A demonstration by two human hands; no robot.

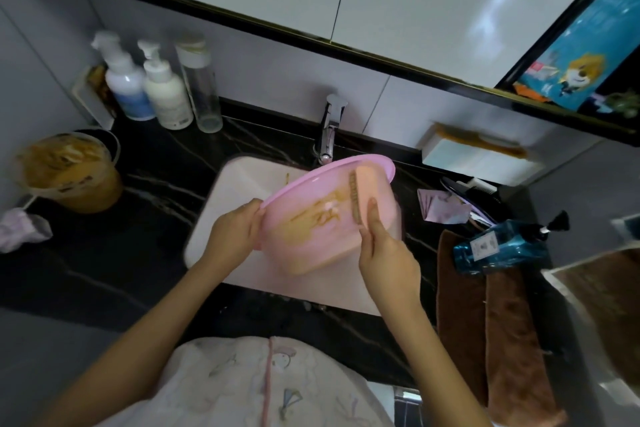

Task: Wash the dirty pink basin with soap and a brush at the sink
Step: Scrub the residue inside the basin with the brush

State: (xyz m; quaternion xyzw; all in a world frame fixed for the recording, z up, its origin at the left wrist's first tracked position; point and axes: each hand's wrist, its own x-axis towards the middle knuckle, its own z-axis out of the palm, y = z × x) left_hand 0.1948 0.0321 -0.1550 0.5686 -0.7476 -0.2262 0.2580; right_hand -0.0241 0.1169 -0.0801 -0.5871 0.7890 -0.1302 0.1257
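The pink basin (311,246) is tilted over the white sink (242,180), its inside smeared with brown-yellow dirt and a small white blob of soap. My left hand (235,236) grips the basin's left rim. My right hand (384,253) holds a brush (356,196) with a pale back and brown bristles, pressed against the basin's inner wall on the right side. The faucet (330,128) stands behind the basin; no water is visible running.
Three bottles (162,87) stand at the back left of the black counter. A dirty plastic cup (69,170) sits at left. A blue pump bottle (502,246) lies on brown towels (485,322) at right, near a white soap tray (478,156).
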